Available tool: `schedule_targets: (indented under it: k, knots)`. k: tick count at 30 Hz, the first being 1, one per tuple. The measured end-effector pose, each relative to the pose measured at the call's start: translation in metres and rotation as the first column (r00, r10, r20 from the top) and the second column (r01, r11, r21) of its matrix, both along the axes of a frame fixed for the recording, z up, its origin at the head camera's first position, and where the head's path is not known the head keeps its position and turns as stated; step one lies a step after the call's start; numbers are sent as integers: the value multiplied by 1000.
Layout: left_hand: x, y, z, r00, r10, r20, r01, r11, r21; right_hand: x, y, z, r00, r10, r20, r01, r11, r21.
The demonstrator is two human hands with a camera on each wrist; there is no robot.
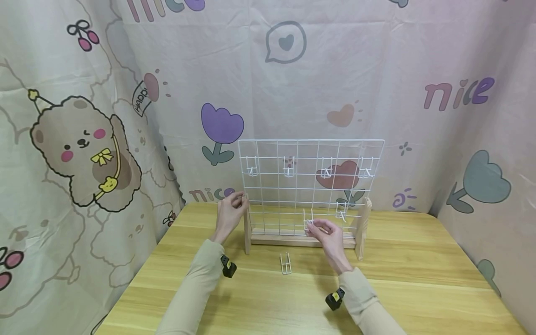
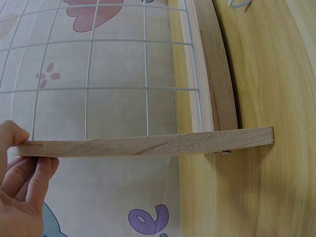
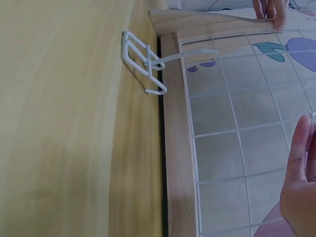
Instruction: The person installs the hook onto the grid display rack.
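Note:
A white wire grid stands upright in a wooden stand. My left hand pinches the top of the stand's left post between thumb and fingers. In front of the grid's lower middle, my right hand holds a white wire hook by finger and thumb; whether it touches the grid wires I cannot tell. In the right wrist view that hook is almost wholly hidden past the fingers. Another white wire hook lies on the table before the stand, its prong pointing up.
Several white hooks hang in a row across the upper grid, and one hook hangs lower right. The stand's right post and base bar rest on the wooden table. A printed curtain hangs behind.

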State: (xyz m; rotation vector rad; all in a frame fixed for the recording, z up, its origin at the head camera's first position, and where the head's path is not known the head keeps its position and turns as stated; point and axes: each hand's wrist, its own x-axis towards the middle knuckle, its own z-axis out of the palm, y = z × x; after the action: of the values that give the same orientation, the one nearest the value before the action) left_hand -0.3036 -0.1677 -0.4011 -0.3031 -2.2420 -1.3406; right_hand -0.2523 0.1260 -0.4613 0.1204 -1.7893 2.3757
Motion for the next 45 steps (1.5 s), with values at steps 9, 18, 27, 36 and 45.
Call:
schedule_targets:
  k: [9,18,27,36,45]
  knots:
    - [1,0,0,1000,-1,-3,1,1000,-1,-5,-5,8,999,-18,-40,18,1000,-13]
    - [1,1,0,1000,-5,3,5,1000,10,-7,-8,15,998,-19,-61,15,998,-66]
    - [0,0,0,1000,3,-12,-3,1000,-3,-12,-10,21,997,-34,-66,31,998,-50]
    - [0,0,1,1000,2,-6,-2,1000,-5,-17,-12,23,996,-48,-79,42,996,-72]
    - [1,0,1,1000,-3,-4,3,1000,-4,-21,-13,25,996,-58,-70,51,994,-98]
